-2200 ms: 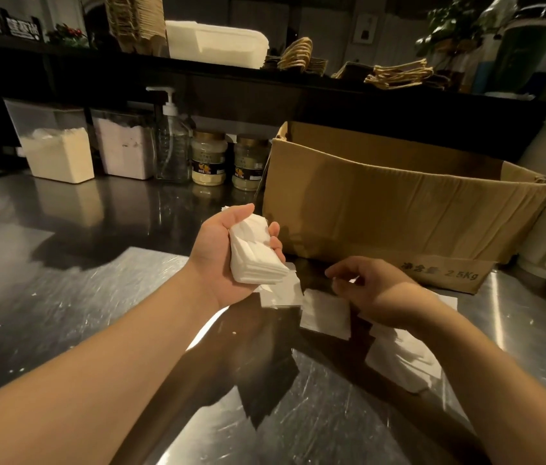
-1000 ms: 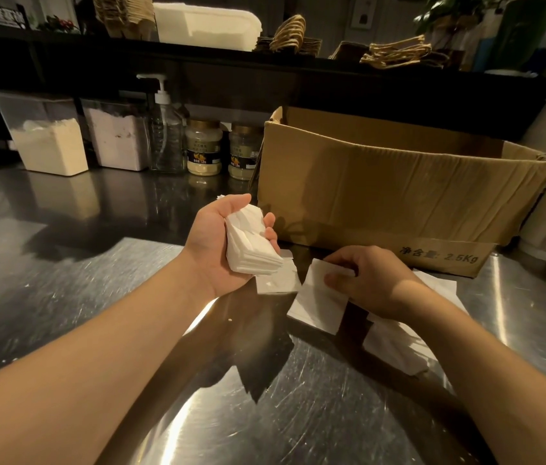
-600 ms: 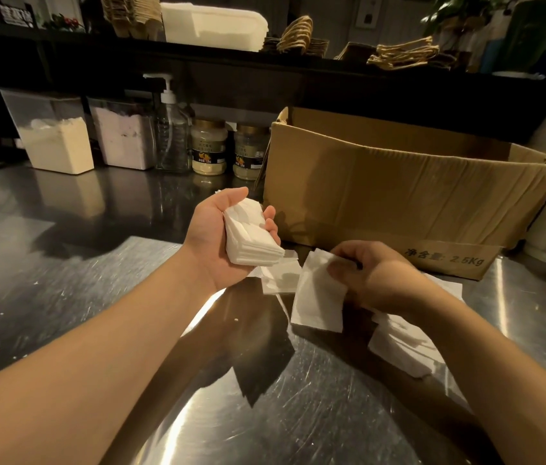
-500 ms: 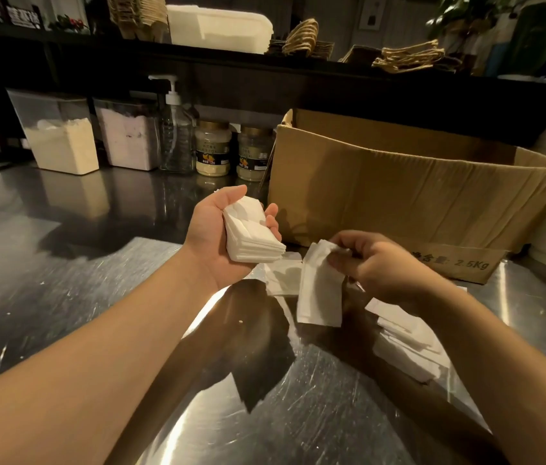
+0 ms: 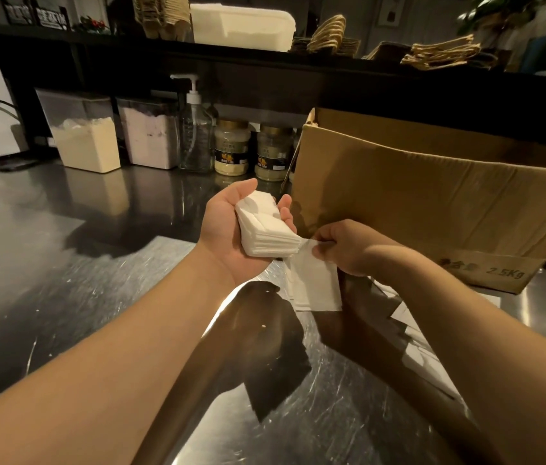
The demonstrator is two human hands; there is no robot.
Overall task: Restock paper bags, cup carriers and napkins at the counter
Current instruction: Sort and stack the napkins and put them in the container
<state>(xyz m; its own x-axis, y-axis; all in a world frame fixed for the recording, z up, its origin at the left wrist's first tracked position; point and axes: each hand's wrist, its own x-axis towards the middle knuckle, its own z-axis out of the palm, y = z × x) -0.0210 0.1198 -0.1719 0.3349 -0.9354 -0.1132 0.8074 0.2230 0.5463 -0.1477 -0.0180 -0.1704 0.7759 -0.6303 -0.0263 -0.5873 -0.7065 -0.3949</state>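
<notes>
left hand [image 5: 231,229]: I see it cupping the napkin stack [image 5: 265,234].
right hand [image 5: 348,246]: pinches a loose napkin [image 5: 315,283], at the stack's four o'clock, touching.

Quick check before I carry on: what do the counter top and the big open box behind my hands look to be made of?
Counter top: looks like brushed stainless steel, since it is grey, finely scratched and mirrors the jars and the light. Box: plain brown corrugated cardboard by its look, matte, creased, with printed lettering low on the front.
</notes>
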